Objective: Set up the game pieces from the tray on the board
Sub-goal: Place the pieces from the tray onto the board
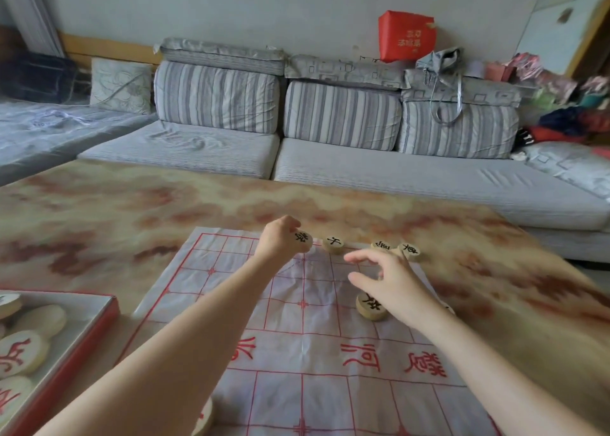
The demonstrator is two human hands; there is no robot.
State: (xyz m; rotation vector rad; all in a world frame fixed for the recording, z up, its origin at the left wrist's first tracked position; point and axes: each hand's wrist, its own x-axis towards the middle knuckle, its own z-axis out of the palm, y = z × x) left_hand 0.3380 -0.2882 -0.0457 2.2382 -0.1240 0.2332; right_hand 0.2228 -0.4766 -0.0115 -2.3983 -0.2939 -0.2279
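The tray [99, 316] sits far left with pale discs inside. On the paper board [297, 336], the left hand [280, 239] pinches a black-marked disc [303, 238] at the far row. The right hand [389, 280] hovers spread and empty over another disc [371, 305].

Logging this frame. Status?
Left hand fingers shut on black-marked piece at far row. Right hand open, empty, over board. Tray part full. No obstruction.

Soft, even daylight, faint shadows; overall slight softness, motion blur and wide-angle stretching toward the edges.
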